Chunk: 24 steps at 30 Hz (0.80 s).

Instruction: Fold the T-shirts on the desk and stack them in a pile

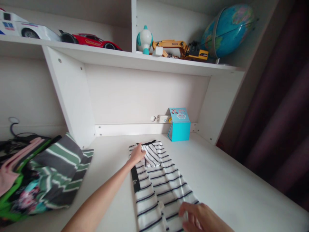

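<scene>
A white shirt with dark stripes point(166, 180) lies lengthwise on the white desk, its long sides folded inward. A striped flap point(152, 154) sits near its far end, and a black strip with pale lettering runs along its left side. My left hand point(138, 154) pinches the cloth at the far left of the shirt, beside the flap. Over the near right edge hovers my right hand point(201, 217), slightly blurred, its fingers loosely curled and apart. White shows between them. The shirt's near end runs out of view.
Other clothes point(55, 170) are heaped at the left, near dark cables. A turquoise desk calendar point(180, 130) stands at the back by a power socket point(164, 119). Overhead, a shelf point(145, 62) bears toy cars, a toy excavator point(181, 48) and a globe point(231, 30). A dark curtain hangs right.
</scene>
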Each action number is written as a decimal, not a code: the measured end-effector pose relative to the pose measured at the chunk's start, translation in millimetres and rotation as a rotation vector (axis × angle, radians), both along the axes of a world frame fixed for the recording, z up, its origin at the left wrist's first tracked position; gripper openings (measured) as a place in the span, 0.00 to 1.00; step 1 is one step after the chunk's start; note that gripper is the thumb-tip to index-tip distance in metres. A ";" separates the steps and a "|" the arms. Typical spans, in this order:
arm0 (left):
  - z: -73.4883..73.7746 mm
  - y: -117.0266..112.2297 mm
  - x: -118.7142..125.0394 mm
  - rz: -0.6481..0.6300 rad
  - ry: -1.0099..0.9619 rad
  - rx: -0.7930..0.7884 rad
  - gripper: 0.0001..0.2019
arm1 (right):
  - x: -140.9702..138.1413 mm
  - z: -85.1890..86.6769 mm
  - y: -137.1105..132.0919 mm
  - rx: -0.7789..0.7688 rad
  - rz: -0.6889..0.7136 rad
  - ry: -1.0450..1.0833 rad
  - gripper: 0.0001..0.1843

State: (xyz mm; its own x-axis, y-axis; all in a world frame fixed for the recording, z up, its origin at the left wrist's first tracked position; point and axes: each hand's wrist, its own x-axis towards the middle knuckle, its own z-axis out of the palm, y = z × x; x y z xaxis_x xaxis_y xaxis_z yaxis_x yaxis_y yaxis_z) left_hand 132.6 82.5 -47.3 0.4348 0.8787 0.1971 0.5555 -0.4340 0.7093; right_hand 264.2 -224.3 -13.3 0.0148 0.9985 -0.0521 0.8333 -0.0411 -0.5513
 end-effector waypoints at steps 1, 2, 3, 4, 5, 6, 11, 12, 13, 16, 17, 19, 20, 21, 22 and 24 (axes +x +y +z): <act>-4.2 -3.9 -4.0 0.020 0.027 0.048 0.26 | 5.1 8.6 11.1 0.013 0.018 0.021 0.11; -8.2 -7.9 -7.2 0.031 0.050 0.105 0.27 | 12.0 16.2 25.9 0.049 0.022 0.023 0.11; -11.7 -11.4 -9.5 0.029 0.067 0.162 0.27 | 20.2 21.9 44.5 0.094 0.015 -0.001 0.12; -14.5 -14.3 -10.9 0.017 0.076 0.212 0.25 | 29.2 25.2 66.3 0.138 0.004 -0.038 0.14; -16.4 -16.4 -11.6 -0.004 0.078 0.247 0.22 | 38.2 25.9 90.5 0.174 -0.009 -0.090 0.14; -17.6 -17.7 -11.8 -0.027 0.073 0.265 0.19 | 46.5 24.2 116.2 0.203 -0.035 -0.148 0.14; -18.5 -16.9 -10.6 -0.032 0.090 0.309 0.13 | 60.9 -6.9 229.3 0.267 -0.177 -0.252 0.22; -18.9 -16.2 -10.4 -0.023 0.096 0.315 0.13 | 58.4 -14.9 243.8 0.263 -0.186 -0.266 0.22; -19.4 -15.5 -10.1 -0.015 0.099 0.321 0.13 | 55.2 -23.1 255.1 0.250 -0.189 -0.279 0.22; -20.6 -14.4 -9.3 0.020 0.098 0.326 0.14 | 46.5 -46.4 273.8 0.185 -0.207 -0.320 0.24; -20.5 -14.8 -9.0 0.039 0.105 0.320 0.14 | 45.0 -52.9 276.7 0.162 -0.228 -0.334 0.26; -19.0 -16.9 -8.8 0.075 0.141 0.302 0.14 | 44.6 -62.5 280.3 0.123 -0.277 -0.360 0.29; -18.0 -18.6 -9.0 0.086 0.169 0.306 0.14 | 45.1 -65.5 281.4 0.106 -0.296 -0.372 0.31; -17.0 -20.5 -9.3 0.092 0.199 0.326 0.14 | 46.0 -67.5 282.2 0.090 -0.309 -0.382 0.32; -16.3 -22.4 -9.8 0.099 0.228 0.364 0.15 | 46.8 -68.7 282.8 0.076 -0.317 -0.392 0.33; -16.2 -24.8 -11.1 0.119 0.290 0.450 0.19 | 47.8 -69.4 283.3 0.053 -0.321 -0.409 0.33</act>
